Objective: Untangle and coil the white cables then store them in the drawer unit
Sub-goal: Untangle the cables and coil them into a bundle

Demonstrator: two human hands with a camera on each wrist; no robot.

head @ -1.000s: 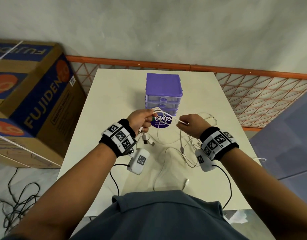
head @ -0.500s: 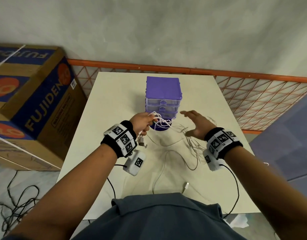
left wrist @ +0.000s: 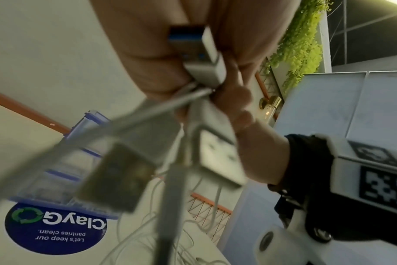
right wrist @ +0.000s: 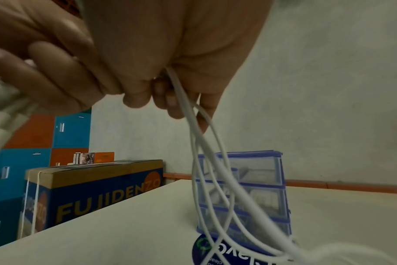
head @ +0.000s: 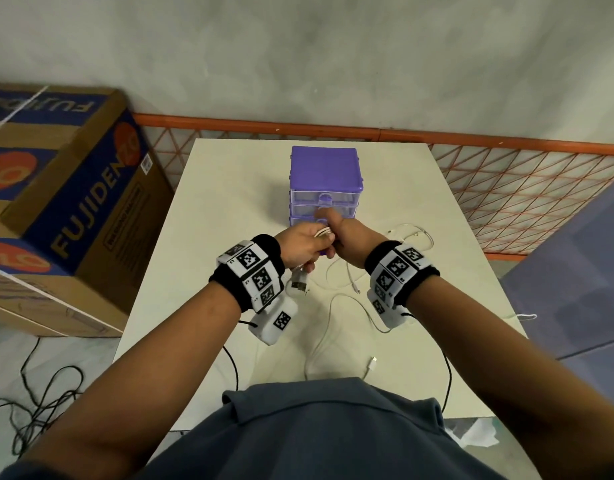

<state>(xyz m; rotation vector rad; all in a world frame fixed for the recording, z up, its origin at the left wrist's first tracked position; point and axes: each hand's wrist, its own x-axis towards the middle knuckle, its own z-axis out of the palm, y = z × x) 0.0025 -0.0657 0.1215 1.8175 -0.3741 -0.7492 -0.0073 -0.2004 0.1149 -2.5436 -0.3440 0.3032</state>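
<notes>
1. White cables (head: 322, 233): a bunch of thin, glossy white cords is gathered between the two hands, above the desk and just in front of the drawer unit. USB plugs (head: 299, 285) with metal ends hang below the left hand; in the left wrist view they are close and blurred. In the right wrist view several strands (right wrist: 206, 161) drop in long loops from the right hand.
2. Loose cables (head: 347, 306): more white cord lies slack on the desk near the person, with one small connector (head: 372, 362) at the near edge and another loop (head: 413, 233) to the right of the hands.
3. Left hand (head: 303, 245): fingers curled round the bundled cables, holding them.
4. Right hand (head: 347, 237): fingers curled and pinching the same bunch, touching the left hand.
5. Drawer unit (head: 325, 168): purple top and frame, clear drawers with purple handles, standing upright at the middle of the desk, far of the hands. All drawers look closed. White items show faintly inside in the right wrist view.
6. Desk (head: 229, 202): pale cream top; a round blue sticker (left wrist: 54, 231) lies at the foot of the unit.
7. Room: a grey wall (head: 333, 64) lies beyond; an orange mesh railing (head: 506, 188) runs behind and to the right of the desk. A cardboard box (head: 63, 209) printed "FUJIDENZO" stands to the left. Black cords (head: 31, 403) lie on the floor at near left.
</notes>
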